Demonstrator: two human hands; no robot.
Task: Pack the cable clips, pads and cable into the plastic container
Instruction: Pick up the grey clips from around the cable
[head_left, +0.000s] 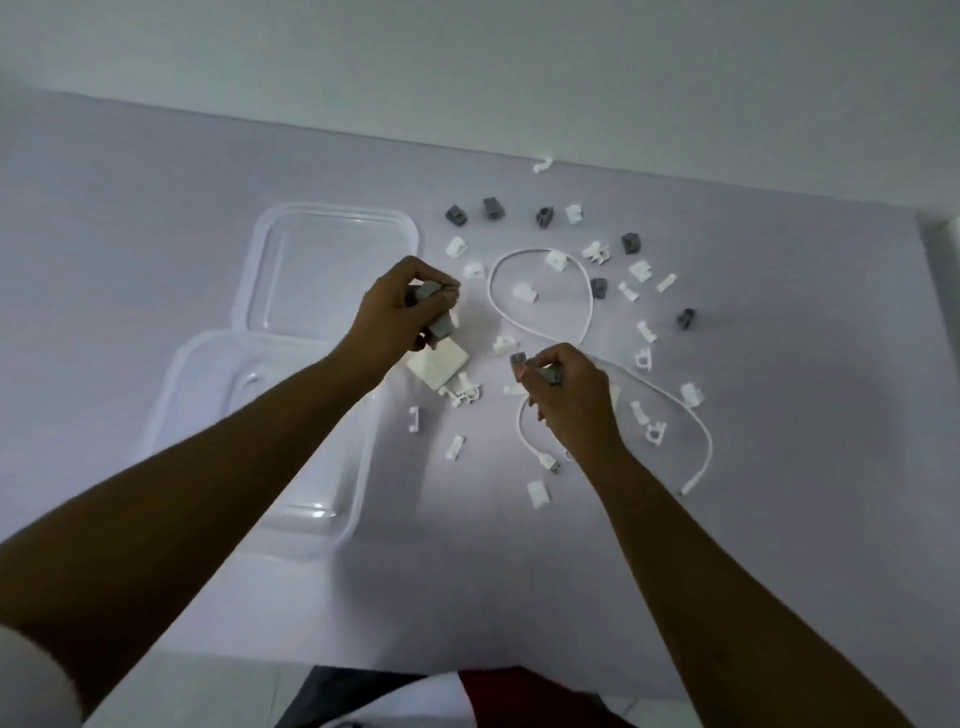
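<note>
On the pale table (156, 234) one clear plastic container (358, 467) sits at the near left with its one lid (332, 260) lying just behind it; no clip can be made out inside, so the packing looks to be at an early stage. One white cable (589, 312) lies in loose loops to the right, well apart from the container. The left hand (405, 312) is curled round at least two grey clips (630, 243), hovering just beyond the container, and the right hand (571, 400) pinches at least two more over the cable. This looks like the collecting step; next each handful needs carrying left and releasing over the open container. One stack of white pads (439, 364) lies just beside the left wrist; its count cannot be told. Six grey clips lie loose, along with roughly twenty white clips (539, 492).
</note>
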